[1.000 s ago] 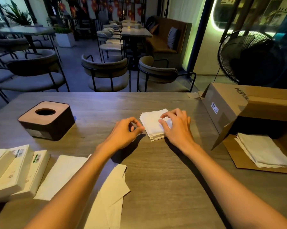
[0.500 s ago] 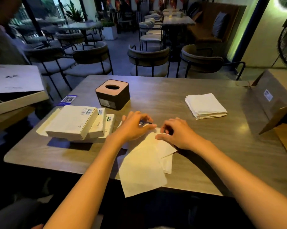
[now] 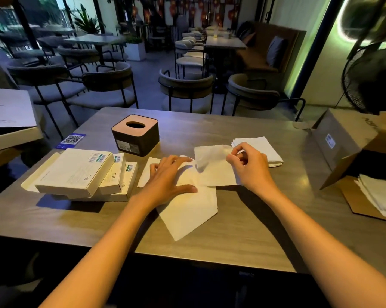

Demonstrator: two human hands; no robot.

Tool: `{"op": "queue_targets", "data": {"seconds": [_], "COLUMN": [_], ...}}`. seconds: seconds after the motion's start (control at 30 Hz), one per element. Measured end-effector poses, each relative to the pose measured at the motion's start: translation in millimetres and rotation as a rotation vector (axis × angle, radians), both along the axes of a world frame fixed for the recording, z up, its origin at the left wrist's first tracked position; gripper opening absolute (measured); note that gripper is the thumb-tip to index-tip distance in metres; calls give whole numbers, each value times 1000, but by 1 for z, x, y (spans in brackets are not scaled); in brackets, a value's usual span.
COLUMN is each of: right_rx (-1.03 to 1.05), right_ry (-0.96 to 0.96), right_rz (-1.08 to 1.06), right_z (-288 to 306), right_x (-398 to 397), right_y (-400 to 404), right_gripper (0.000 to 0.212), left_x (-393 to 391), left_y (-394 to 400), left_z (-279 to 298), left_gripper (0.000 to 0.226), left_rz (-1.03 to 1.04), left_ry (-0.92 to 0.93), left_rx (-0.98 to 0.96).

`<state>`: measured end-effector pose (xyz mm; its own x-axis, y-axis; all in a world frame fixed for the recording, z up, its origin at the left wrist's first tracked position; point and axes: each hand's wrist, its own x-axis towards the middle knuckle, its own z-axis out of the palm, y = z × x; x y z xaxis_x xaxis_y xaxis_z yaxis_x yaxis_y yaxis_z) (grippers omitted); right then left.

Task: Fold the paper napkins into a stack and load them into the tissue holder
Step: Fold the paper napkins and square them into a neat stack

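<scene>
Currently the right hand (image 3: 249, 167) pinches an unfolded napkin (image 3: 214, 167) just before the folded stack (image 3: 262, 147), the left hand (image 3: 167, 176) presses flat on loose napkins (image 3: 187, 210), and the tissue holder (image 3: 135, 134) remains unloaded.

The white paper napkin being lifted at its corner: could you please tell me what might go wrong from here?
1. The right hand pinches only a corner of the thin white paper napkin; a quick pull might tear or crease it.
2. The left hand presses flat on the loose cream napkins, one of which reaches nearly to the grey wooden table's near edge and could slide off once released.
</scene>
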<state>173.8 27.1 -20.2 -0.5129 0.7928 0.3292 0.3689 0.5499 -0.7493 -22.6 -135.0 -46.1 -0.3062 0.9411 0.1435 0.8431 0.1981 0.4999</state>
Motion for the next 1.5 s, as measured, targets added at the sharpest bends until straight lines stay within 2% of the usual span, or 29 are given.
{"op": "queue_targets", "data": {"seconds": [0.1, 0.17, 0.3, 0.4, 0.47, 0.53, 0.6, 0.83, 1.07, 1.27, 1.33, 1.4, 1.5], "right_rx": [-5, -10, -58, -116, -131, -136, -131, -84, -74, 51, 67, 95, 144], "right_ry": [71, 112, 229, 280, 274, 253, 236, 165, -20, -146, -148, -148, -121], "right_rz": [-17, -26, -45, -53, -69, -102, -147, -197, -227, -265, -267, -265, -256], "right_z": [12, 20, 36, 38, 34, 29, 25, 5, -20, -27, -24, -19, -11], "right_x": [10, 16, 29, 33, 35, 37, 40, 41, 45, 42, 41, 38, 28], "right_y": [11, 17, 30, 46, 61, 79, 97, 144, 159, 154, 150, 143, 127], "right_gripper": [9, 9, 10, 13, 13, 11, 9, 11, 21, 26, 26, 25, 21], "left_x": [-3, 0, 30, 55, 60, 62, 63, 66, 69, 73, 69, 60, 42], "left_y": [26, 42, 75, 104, 126, 146, 166, 210, 224, 214, 205, 191, 161], "left_z": [2, 8, 31, 37, 35, 39, 41, 19, -7, 0, 2, 1, -2], "left_gripper": [76, 72, 69, 54, 56, 49, 43, 49, 54, 75, 68, 51, 30], "left_rz": [9, 21, 10, 18, 61, 83, 89, 126, 187, 227, 241, 249, 286], "left_ry": [132, 108, -265, -513, -638, -736, -763, -609, -505, -466, -466, -445, -302], "left_rx": [79, 132, 250, 304, 305, 278, 257, 251, 188, 204, 228, 221, 224]}}
